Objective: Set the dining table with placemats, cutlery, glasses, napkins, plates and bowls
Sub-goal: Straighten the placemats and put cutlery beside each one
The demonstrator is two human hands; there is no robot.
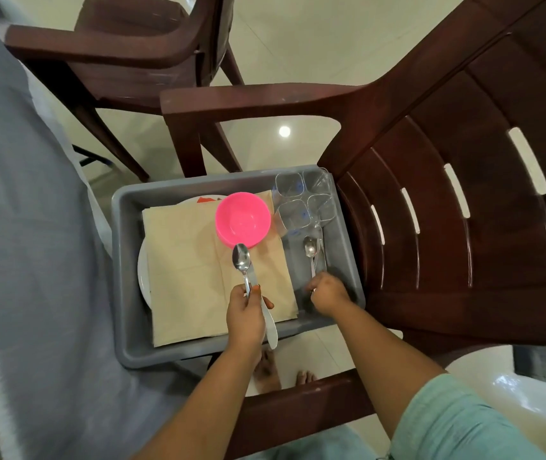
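**Grabbing cutlery out of a pretty packed tub**

So the grey tub (125, 287) is sitting on the seat of a brown plastic chair (464, 227), its 9 o'clock side right up against the grey-clothed table (32, 260), so there's basically no side room there. Inside, beige placemats (198, 280) are covering most of the floor over white plates (143, 277), a pink bowl (243, 219) is sitting on them toward 12 o'clock, and clear glasses (305, 200) are crowding the 1 o'clock corner. The only open strip is running along the 3 o'clock wall.

The left hand (246, 313) is gripping a spoon (241, 260) and a knife (270, 327) together above the mats, fingers curled round the handles. The right hand (329, 292) is reaching into that strip, fingertips pinching the handle of another spoon (310, 249) lying there.
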